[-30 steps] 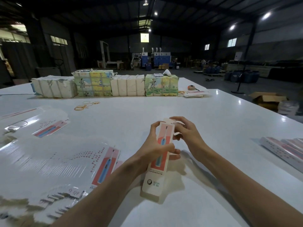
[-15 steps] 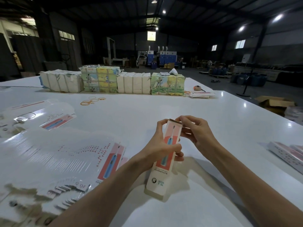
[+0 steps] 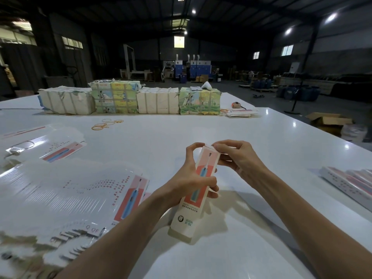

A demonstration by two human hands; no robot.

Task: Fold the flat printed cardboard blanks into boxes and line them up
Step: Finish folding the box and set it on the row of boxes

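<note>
left hand [image 3: 188, 185] grips box [image 3: 198, 190] mid-body, steadying it | right hand [image 3: 236, 156] pinches top flap, likely to tuck it | blanks [image 3: 66, 190] left, finished boxes [image 3: 350, 181] right on table [image 3: 181, 133]

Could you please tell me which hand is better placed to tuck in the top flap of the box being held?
Right. The right hand pinches the top flap with its fingertips, while the left hand grips the box around its middle, so it is busy steadying it.
</note>
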